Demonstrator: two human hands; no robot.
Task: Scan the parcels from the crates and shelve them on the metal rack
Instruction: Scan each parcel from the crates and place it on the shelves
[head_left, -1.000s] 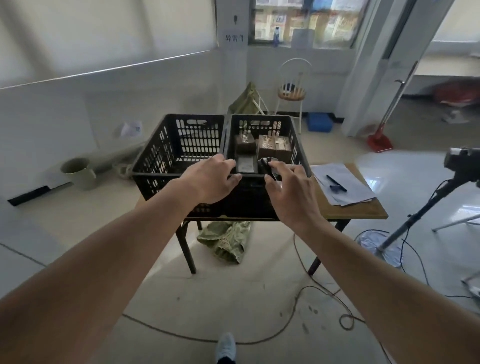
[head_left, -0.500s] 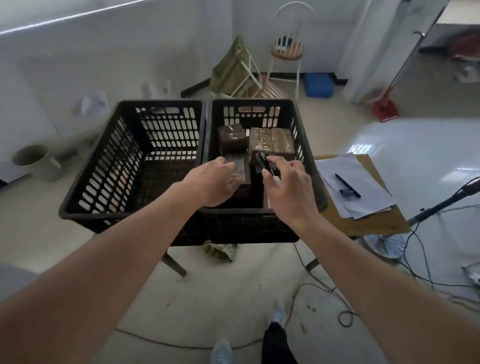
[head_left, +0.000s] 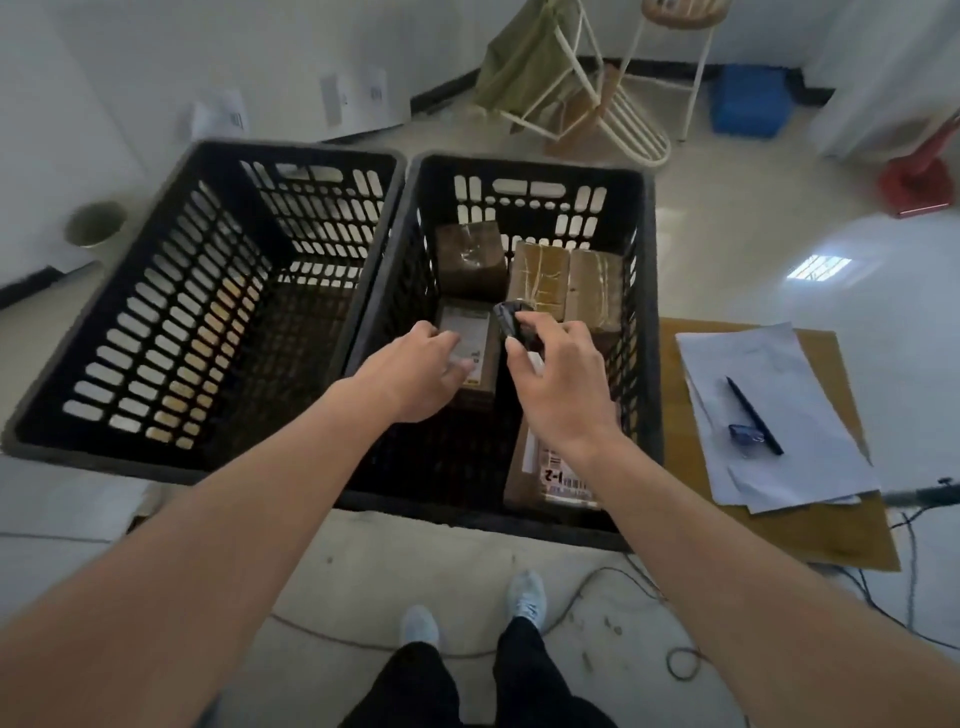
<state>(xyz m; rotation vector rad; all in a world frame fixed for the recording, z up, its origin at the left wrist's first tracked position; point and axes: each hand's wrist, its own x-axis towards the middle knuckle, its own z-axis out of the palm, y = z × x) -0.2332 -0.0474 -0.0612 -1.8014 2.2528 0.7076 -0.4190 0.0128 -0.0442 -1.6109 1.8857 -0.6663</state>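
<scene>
Two black plastic crates stand side by side on a table. The left crate (head_left: 156, 332) shows no parcels. The right crate (head_left: 647, 322) holds several brown parcels: a dark box (head_left: 470, 257) and two taped parcels (head_left: 566, 280) at the back, a labelled parcel (head_left: 475, 338) in the middle, and another labelled parcel (head_left: 558, 473) at the front right. My left hand (head_left: 415, 374) reaches into the right crate, its fingers resting on the middle labelled parcel. My right hand (head_left: 561, 379) grips a small black scanner (head_left: 511, 322) above the parcels.
White papers (head_left: 779, 415) with a pen (head_left: 753, 415) lie on the wooden table (head_left: 862, 530) right of the crates. A white metal chair (head_left: 623, 104), a blue box (head_left: 748, 101) and a red base (head_left: 914, 182) stand behind. Cables run across the floor by my feet.
I have stepped closer and the view has tilted down. Both hands have moved from the crate's near rim into the right crate, the left one onto the labelled parcel.
</scene>
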